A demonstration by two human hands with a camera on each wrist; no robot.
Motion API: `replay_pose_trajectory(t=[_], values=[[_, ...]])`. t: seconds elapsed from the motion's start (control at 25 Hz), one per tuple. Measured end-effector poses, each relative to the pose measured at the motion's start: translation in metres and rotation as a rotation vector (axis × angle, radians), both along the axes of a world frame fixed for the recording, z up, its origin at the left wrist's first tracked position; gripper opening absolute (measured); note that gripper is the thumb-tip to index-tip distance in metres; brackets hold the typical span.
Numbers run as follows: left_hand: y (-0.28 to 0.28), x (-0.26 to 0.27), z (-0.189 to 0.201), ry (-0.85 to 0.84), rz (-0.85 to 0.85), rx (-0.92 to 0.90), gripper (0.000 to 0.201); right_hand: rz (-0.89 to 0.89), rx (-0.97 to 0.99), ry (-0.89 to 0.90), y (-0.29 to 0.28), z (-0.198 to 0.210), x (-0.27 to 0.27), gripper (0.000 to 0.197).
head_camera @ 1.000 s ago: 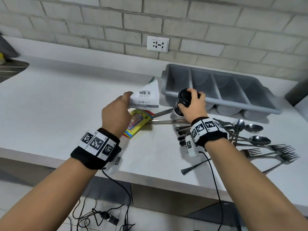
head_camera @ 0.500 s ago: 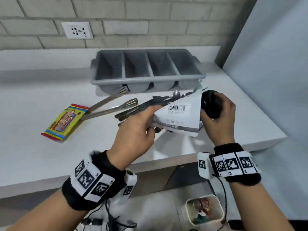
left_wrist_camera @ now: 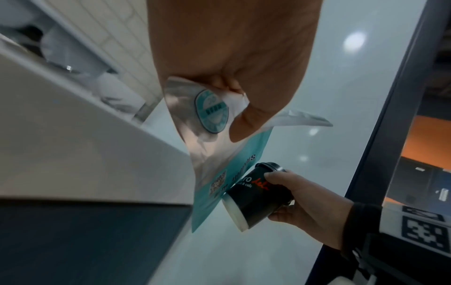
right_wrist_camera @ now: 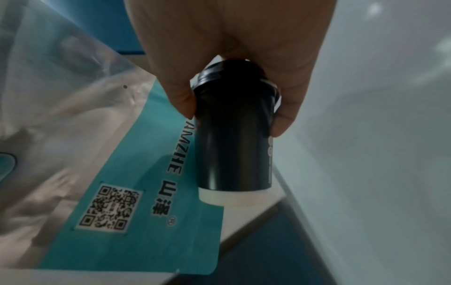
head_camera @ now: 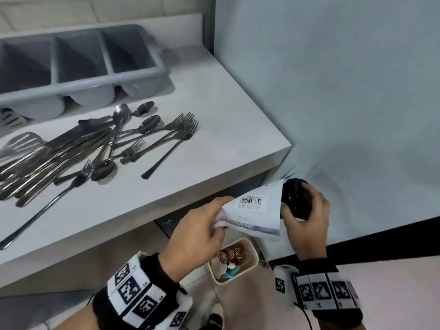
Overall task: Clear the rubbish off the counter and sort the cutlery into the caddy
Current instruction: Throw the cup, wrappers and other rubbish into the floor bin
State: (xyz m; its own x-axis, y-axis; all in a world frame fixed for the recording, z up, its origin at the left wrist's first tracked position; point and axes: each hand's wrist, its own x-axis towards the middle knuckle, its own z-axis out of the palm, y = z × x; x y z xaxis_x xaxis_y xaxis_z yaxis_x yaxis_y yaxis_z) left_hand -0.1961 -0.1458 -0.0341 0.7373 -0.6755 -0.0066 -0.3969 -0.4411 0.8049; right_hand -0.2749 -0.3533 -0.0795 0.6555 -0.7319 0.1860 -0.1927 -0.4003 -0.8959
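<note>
Both my hands are full, out past the counter's end. My left hand (head_camera: 195,231) has thumb and fingers (left_wrist_camera: 246,119) pinched on one corner of a white and teal plastic pouch (head_camera: 252,213); barcode side faces up in the head view, QR code and teal band show on the underside (right_wrist_camera: 136,194). My right hand (head_camera: 307,217) is curled round a black paper cup (left_wrist_camera: 256,194) near its black lid, fingertips (right_wrist_camera: 182,100) on either side of the rim; cup tilted, pale base pointing down. Pouch edge and cup just beside each other, maybe touching, can't tell. Below both, on the floor, a small cream bin (head_camera: 252,252) with wrappers inside. Back on the white counter (head_camera: 226,129): loose pile of forks, spoons and knives (head_camera: 100,148), all still outside the grey caddy (head_camera: 133,77) behind them, near the wall.
</note>
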Motion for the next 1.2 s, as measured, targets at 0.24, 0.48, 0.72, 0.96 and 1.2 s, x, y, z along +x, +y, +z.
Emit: replay_pose_trajectory(t=[0.24, 0.48, 0.72, 0.96, 1.2], values=[[-0.036, 0.002, -0.09, 0.24, -0.02, 0.215, 0.053, -0.142, 0.093, 0.229, -0.021, -0.102, -0.032, 0.064], [-0.045, 0.01, -0.228, 0.426, -0.053, 0.503, 0.054, -0.264, 0.297, 0.519, -0.006, -0.238, -0.051, 0.068], [-0.064, 0.022, -0.376, 0.489, 0.037, 0.537, 0.049, -0.316, 0.429, 0.602, 0.015, -0.383, -0.053, 0.074], [-0.068, 0.016, -0.479, 0.436, 0.011, 0.572, 0.052, -0.332, 0.451, 0.624, 0.023, -0.482, -0.051, 0.07], [-0.072, 0.014, -0.513, 0.354, 0.088, 0.426, 0.058, -0.251, 0.417, 0.613, 0.027, -0.526, -0.042, 0.072]])
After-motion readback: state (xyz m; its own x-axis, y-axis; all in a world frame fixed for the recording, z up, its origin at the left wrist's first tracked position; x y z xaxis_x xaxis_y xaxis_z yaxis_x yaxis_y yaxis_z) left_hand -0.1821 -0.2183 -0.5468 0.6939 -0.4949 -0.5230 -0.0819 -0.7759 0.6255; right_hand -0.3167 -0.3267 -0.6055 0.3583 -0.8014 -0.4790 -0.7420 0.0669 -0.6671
